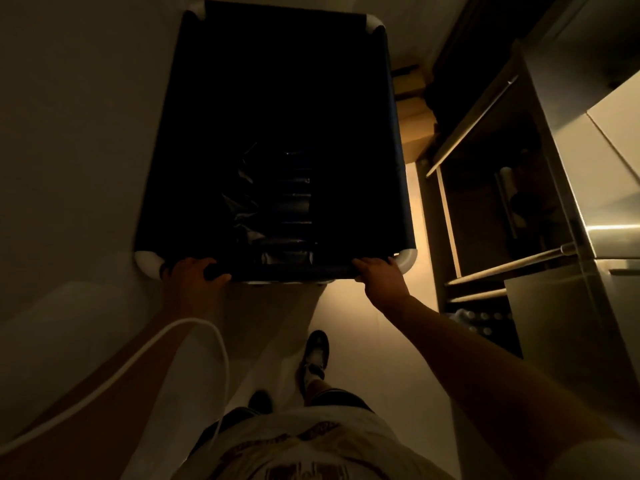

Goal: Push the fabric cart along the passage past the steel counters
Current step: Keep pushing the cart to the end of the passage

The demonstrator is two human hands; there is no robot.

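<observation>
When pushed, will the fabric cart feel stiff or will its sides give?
The fabric cart probably flexes: its walls are dark cloth between white corner pieces. It looks light, holding only some crumpled dark material. Both hands grip the near rim, so it should steer straight.

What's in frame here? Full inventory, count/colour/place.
fabric cart: 1, dark navy with white corner pieces, centre, ahead of the person
folded dark items: several, glossy dark, stacked inside the cart near its near edge; too dim to identify
steel counters: count unclear, silver, right side, open shelves below
cardboard boxes: at least 2, tan, on the floor between cart and counters
bottles: several, clear, low shelf on the right
cable: 1, white, lower left across the left arm
shoes: 2, dark, bottom centre
left hand: gripping the cart's near rail, left end
right hand: gripping the near rail, right end
</observation>
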